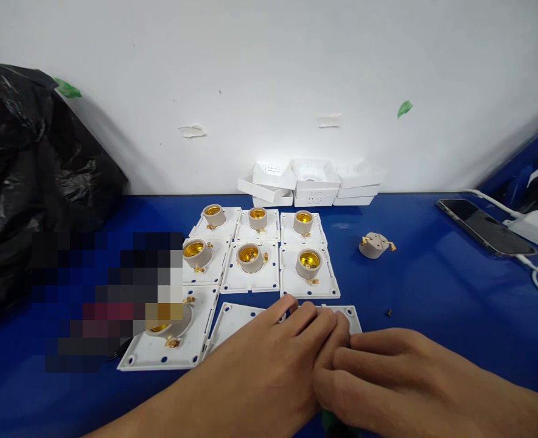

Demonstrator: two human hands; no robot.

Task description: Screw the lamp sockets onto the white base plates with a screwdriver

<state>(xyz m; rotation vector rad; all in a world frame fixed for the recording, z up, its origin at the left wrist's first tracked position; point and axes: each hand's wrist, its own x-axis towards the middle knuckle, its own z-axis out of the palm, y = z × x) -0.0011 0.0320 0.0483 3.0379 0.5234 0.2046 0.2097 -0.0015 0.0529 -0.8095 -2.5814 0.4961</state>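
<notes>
My left hand reaches in from the lower left, its fingers curled down and pressed together; what they grip is hidden beneath. Against it, my right hand is closed, with a bit of a dark green handle showing below its fingers. The rest of that handle is covered. Just beyond the hands are two white square plates, partly hidden. Farther off, several similar plates lie in rows, each bearing a round beige lamp socket with a brass-coloured threaded inside.
A loose lamp socket and a small screw lie on the blue table to the right. White square boxes are stacked by the wall. A phone with white cables lies far right. A black plastic bag fills the left; a blurred patch is beside it.
</notes>
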